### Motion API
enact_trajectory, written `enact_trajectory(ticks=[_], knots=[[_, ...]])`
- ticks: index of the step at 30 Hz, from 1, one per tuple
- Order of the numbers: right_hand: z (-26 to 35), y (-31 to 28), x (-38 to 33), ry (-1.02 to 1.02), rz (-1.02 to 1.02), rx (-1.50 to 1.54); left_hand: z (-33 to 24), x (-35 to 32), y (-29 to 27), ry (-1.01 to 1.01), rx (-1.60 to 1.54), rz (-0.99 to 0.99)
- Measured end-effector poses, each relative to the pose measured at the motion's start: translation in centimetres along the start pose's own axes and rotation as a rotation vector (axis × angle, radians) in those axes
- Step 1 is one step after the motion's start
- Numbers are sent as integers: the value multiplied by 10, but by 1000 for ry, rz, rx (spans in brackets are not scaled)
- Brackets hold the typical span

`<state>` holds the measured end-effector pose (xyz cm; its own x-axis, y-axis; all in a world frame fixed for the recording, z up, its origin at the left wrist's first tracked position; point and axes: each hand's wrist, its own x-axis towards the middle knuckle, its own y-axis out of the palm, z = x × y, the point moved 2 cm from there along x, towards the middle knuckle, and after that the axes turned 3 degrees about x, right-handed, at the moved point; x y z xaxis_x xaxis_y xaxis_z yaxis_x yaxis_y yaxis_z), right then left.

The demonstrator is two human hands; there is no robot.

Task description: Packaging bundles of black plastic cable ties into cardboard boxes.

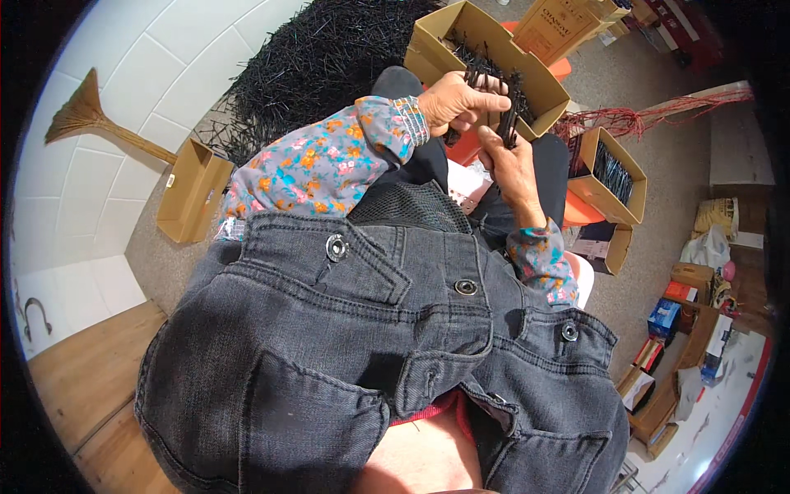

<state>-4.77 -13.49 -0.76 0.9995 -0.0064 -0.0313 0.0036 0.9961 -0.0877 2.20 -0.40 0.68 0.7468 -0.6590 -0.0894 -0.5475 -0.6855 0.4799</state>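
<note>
The person's left hand is curled closed round a bunch of thin black strips, thumb stretched out toward the right, with dark ends poking up above the knuckles. The right hand is set just below and to the right, closed on the lower part of the black strips between its thumb and fingers. The hands are close together above the lap, in front of a large open cardboard box that has more black pieces inside. Whether the fingertips of the two hands touch each other is hard to tell

On the far left of that box, a big heap of black strips spreads over the floor against the white tiled wall. A straw broom leans by the wall, its handle reaching down to a smaller open cardboard box. To the right of the right hand, a tangle of red wires lies near another open carton, which holds a row of dark strips. A printed carton stands just behind the large box. The person wears a dark grey denim vest over flowered sleeves, and further right a blue box sits among other packages
</note>
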Motion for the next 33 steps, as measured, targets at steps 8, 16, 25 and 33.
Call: enact_trajectory(ticks=[8, 16, 25, 33], knots=[[14, 2, -6, 145, 108, 9, -5, -4, 8, 58, -12, -41], [3, -5, -5, 177, 148, 405, -3, 2, -1, 10, -149, 54], [10, -5, -5, 200, 132, 477, -8, 0, -4, 21, -125, 80], [5, -7, -2, 179, 25, 482, -4, 0, -5, 49, -9, -22]])
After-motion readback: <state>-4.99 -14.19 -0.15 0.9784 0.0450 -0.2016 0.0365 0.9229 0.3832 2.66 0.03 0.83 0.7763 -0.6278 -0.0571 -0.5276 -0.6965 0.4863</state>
